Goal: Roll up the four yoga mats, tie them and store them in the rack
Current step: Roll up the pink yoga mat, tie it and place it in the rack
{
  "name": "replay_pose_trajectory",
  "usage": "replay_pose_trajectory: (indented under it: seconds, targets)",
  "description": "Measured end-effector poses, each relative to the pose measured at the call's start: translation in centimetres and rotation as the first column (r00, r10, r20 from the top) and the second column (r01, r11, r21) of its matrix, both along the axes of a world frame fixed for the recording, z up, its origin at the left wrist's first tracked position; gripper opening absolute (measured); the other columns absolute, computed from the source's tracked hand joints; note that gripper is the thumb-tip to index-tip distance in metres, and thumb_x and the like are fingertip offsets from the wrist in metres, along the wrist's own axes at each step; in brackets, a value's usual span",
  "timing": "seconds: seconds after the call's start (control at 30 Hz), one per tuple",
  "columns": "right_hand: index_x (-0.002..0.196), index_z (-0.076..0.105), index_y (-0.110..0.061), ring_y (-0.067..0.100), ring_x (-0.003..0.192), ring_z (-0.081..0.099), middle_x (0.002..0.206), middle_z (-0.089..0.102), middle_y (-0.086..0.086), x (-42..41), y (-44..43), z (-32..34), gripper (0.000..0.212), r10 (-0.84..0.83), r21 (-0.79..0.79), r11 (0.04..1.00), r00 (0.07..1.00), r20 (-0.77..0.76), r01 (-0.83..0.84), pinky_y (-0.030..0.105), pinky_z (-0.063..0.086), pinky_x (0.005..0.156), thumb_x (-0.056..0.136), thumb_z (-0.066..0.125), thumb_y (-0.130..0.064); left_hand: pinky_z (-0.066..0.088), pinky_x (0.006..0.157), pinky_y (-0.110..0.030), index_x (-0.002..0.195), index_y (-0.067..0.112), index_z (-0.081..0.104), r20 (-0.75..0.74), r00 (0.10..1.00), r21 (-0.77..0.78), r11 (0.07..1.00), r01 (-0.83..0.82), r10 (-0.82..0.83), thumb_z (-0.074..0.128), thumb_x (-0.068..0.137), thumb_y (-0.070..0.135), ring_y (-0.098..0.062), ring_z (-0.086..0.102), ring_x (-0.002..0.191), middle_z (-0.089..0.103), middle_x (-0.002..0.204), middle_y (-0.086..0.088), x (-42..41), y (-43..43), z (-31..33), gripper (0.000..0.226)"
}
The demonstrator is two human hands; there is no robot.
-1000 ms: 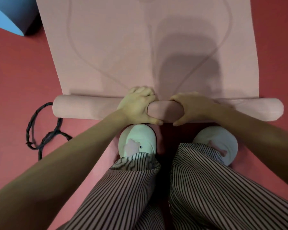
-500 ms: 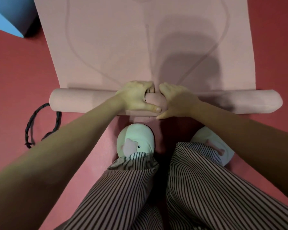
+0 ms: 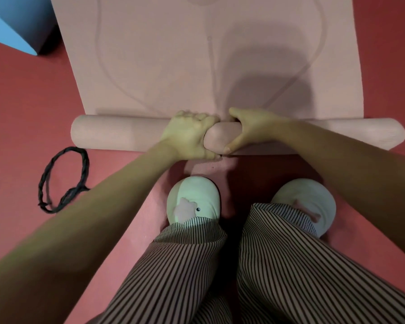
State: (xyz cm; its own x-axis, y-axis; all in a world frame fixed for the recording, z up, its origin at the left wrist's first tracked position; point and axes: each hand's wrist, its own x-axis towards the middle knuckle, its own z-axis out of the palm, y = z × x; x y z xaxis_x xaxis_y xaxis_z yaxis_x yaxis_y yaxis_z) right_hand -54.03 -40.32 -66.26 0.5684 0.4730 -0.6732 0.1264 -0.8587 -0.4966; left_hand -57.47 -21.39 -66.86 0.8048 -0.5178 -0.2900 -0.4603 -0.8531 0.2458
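- Pink yoga mat (image 3: pixel 173 54) lies on the red floor (image 3: pixel 21 101). The far part is flat and runs out of view at the top, with thin curved lines printed on it.
- The near end of the mat is wound into a roll (image 3: pixel 117 133). The roll lies crosswise, left to right, touching the flat part along its far side. Both ends stick out slightly past the flat part's edges.
- Left hand (image 3: pixel 187 136) is on the middle of the roll. Its grip is wrapped round the roll, fingers curled over the far side, thumb on the near side.
- Right hand (image 3: pixel 250 129) is just right of it. Its grip is also wrapped round the roll, fingers over the far top, thumb tip on the near underside.
- The 2 hands are close together, with a short bare stretch of roll between them. Both forearms reach in from the near corners.
- Black cord (image 3: pixel 63 178) lies in a loose loop on the floor, near the left end of the roll and not touching it. The near part passes under the left forearm.
- Blue block (image 3: pixel 17 22) sits at the far left corner, beside the mat's left edge.
- 2 pale slippers stand just near of the roll: left slipper (image 3: pixel 194 197) and right slipper (image 3: pixel 306 199). Striped trousers (image 3: pixel 290 277) are above them.
- The feet stand on a paler red strip; I cannot tell whether it is another mat.
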Motion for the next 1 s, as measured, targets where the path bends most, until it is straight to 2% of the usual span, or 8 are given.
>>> replay_pose_trajectory:
  seconds: [0.1, 0.17, 0.27, 0.33, 0.47, 0.6, 0.73, 1.0]
  targets:
    - [0.114, 0.049, -0.023, 0.019, 0.105, 0.05, 0.111, 0.055, -0.007, -0.3, -0.6, 0.2, 0.06, 0.039, -0.043, 0.999, 0.992, 0.122, -0.033, 0.036, 0.03, 0.092, 0.072, 0.065, -0.064, 0.041, 0.09, -0.032, 0.122, 0.03, 0.057, -0.168, 0.984, 0.027, 0.999, -0.047, 0.051, 0.074, 0.055, 0.07, -0.022, 0.061, 0.105, 0.066, 0.114, 0.006, 1.5, -0.3, 0.4, 0.08]
    - [0.125, 0.05, -0.021, 0.021, 0.12, 0.044, 0.127, 0.053, -0.003, -1.1, -0.8, 0.1, 0.069, 0.09, -0.069, 0.995, 0.905, 0.417, -0.067, 0.037, 0.02, 0.098, 0.075, 0.054, -0.068, 0.046, 0.088, -0.031, 0.119, 0.034, 0.059, -0.264, 0.961, 0.032, 0.997, -0.076, 0.082, 0.074, 0.051, 0.074, -0.021, 0.061, 0.105, 0.067, 0.112, 0.007, 2.6, -0.4, 0.6, 0.081]
    - [0.115, 0.061, -0.012, 0.029, 0.1, 0.058, 0.114, 0.063, 0.006, -2.6, -1.3, -0.4, 0.089, 0.08, -0.047, 0.997, 0.726, 0.683, -0.065, 0.04, 0.03, 0.087, 0.061, 0.042, -0.08, 0.048, 0.087, -0.033, 0.112, 0.034, 0.063, -0.401, 0.908, 0.042, 0.992, -0.116, 0.123, 0.066, 0.038, 0.08, -0.018, 0.061, 0.1, 0.068, 0.106, 0.011, 4.2, -0.3, 0.8, 0.087]
    - [0.113, 0.061, -0.013, 0.029, 0.082, 0.062, 0.104, 0.065, 0.006, -3.4, -1.6, -1.1, 0.094, 0.151, -0.122, 0.988, 0.686, 0.712, -0.091, 0.038, 0.043, 0.074, 0.049, 0.054, -0.081, 0.048, 0.087, -0.034, 0.109, 0.033, 0.064, -0.444, 0.887, 0.039, 0.991, -0.126, 0.13, 0.059, 0.033, 0.083, -0.016, 0.061, 0.097, 0.067, 0.102, 0.013, 4.6, -0.3, 0.9, 0.091]
    - [0.098, 0.063, -0.009, 0.028, 0.062, 0.062, 0.08, 0.063, 0.01, -3.2, -1.0, -1.4, 0.086, 0.189, -0.185, 0.979, 0.713, 0.676, -0.084, 0.031, 0.046, 0.058, 0.029, 0.084, -0.056, 0.042, 0.085, -0.031, 0.112, 0.034, 0.06, -0.369, 0.92, 0.041, 0.991, -0.125, 0.131, 0.068, 0.048, 0.077, -0.017, 0.059, 0.103, 0.066, 0.106, 0.012, 3.5, -0.1, 0.5, 0.077]
    - [0.123, 0.045, -0.016, 0.029, 0.103, 0.058, 0.116, 0.056, 0.007, -1.2, -0.7, -0.1, 0.08, 0.169, -0.157, 0.982, 0.872, 0.459, -0.107, 0.037, 0.041, 0.081, 0.06, 0.076, -0.054, 0.03, 0.101, -0.038, 0.127, 0.024, 0.056, -0.085, 0.996, -0.043, 0.999, -0.025, 0.021, 0.041, 0.049, 0.09, -0.022, 0.05, 0.121, 0.057, 0.127, 0.003, 2.2, 0.1, 0.4, 0.103]
    - [0.127, 0.039, -0.024, 0.025, 0.105, 0.057, 0.12, 0.056, -0.003, 0.7, -1.1, 0.2, 0.082, 0.144, -0.116, 0.987, 0.936, 0.32, -0.113, 0.035, 0.04, 0.078, 0.063, 0.073, -0.06, 0.044, 0.086, -0.041, 0.125, 0.017, 0.058, 0.153, 0.987, -0.023, 0.999, -0.036, 0.039, 0.039, 0.048, 0.093, -0.031, 0.063, 0.097, 0.065, 0.114, -0.005, 0.6, -0.5, -0.6, 0.11]
    - [0.124, 0.043, -0.028, 0.021, 0.097, 0.056, 0.109, 0.058, -0.006, 2.3, -1.3, 1.0, 0.075, 0.092, -0.095, 0.992, 0.992, 0.089, -0.084, 0.032, 0.038, 0.076, 0.062, 0.076, -0.056, 0.041, 0.09, -0.034, 0.126, 0.031, 0.055, -0.145, 0.983, 0.045, 0.993, -0.109, 0.114, 0.046, 0.046, 0.09, -0.026, 0.061, 0.105, 0.067, 0.111, -0.001, 2.9, -1.2, 1.6, 0.1]
